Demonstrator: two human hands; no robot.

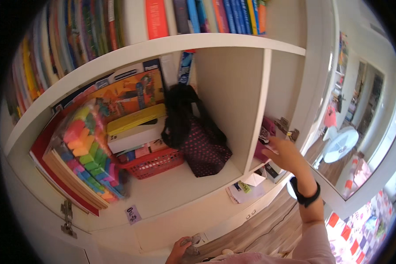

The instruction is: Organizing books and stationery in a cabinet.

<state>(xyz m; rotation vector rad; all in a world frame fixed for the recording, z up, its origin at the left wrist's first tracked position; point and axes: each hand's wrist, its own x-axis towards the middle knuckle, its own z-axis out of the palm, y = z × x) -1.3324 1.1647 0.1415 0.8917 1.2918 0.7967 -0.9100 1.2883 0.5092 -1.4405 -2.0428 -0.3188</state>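
At the right, my right hand (pixel 287 153) reaches into a narrow cabinet compartment. Its fingers are bent against a purple-pink fabric thing (pixel 260 151) with a dark and white patch; the hand partly hides it. A dark band circles that wrist. Low in the middle, my left hand (pixel 177 251) is closed around a small grey, partly see-through thing that looks like a pair of glasses (pixel 192 245). Between the hands, a white paper (pixel 253 179) and a pale card with a green mark (pixel 243 188) lie on the ledge.
The wide compartment holds a black bag with pink dots (pixel 203 152), a red basket (pixel 156 163), a yellow case (pixel 136 119) and a bag of colourful blocks (pixel 90 152). Books (pixel 237 16) fill the shelf above. A mirrored door (pixel 339 163) stands swung out at the right.
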